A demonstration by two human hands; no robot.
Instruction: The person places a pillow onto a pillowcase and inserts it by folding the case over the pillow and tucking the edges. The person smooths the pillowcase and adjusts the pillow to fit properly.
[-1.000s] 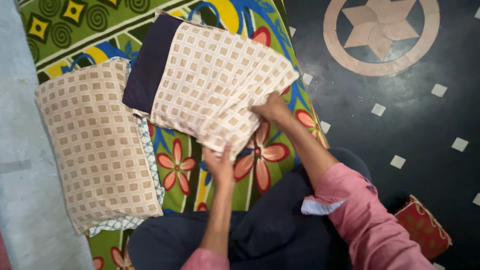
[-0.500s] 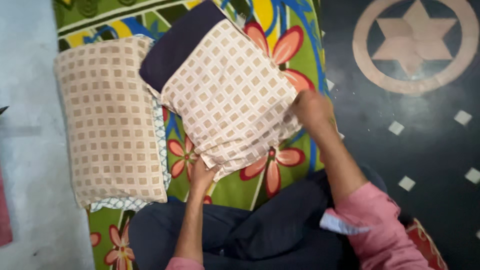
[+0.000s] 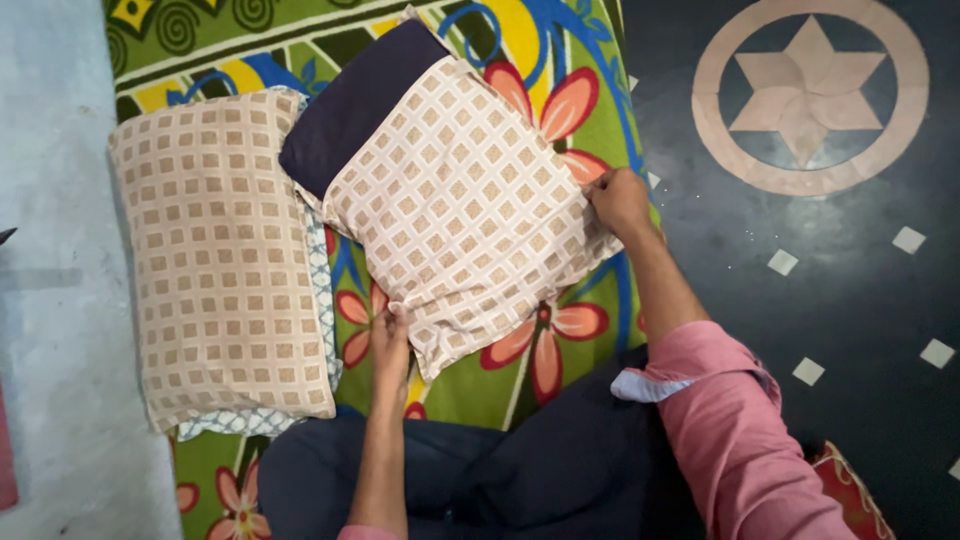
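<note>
A dark navy pillow (image 3: 355, 105) lay slanted across the middle of a bright green floor mat printed with red-orange flowers and blue and yellow swirls (image 3: 520, 375). A beige cloth pillowcase patterned with small tan squares (image 3: 460, 210) covered most of it, leaving only the pillow's far-left end bare.

The left hand (image 3: 390, 335) sat at the pillowcase's near-left corner, fingers (image 3: 391, 321) pressed together and pinching the cloth edge. The right hand (image 3: 618, 200) gripped the pillowcase's right corner, close to the mat's right edge, with fingers (image 3: 598, 195) curled tight around the fabric. Both forearms reached out from rolled pink sleeves (image 3: 735, 425), above crossed legs in dark trousers (image 3: 520, 470).

Just left of the slanted pillow, and touching it at the far end, a 2nd pillow in a matching beige squared cover (image 3: 220, 255) lay lengthwise along the mat's left edge. A blue-and-white patterned cloth (image 3: 322, 255) showed beneath its right and near edges. Beyond the mat's left edge ran a pale grey floor (image 3: 55, 300).

To the right of the mat the floor was dark stone (image 3: 800, 200), inlaid with a pale pink star set in a ring (image 3: 808, 90) and several small white diamond tiles (image 3: 908, 240). A red patterned cushion corner (image 3: 850, 495) showed at the lower right, partly hidden by the sleeve.
</note>
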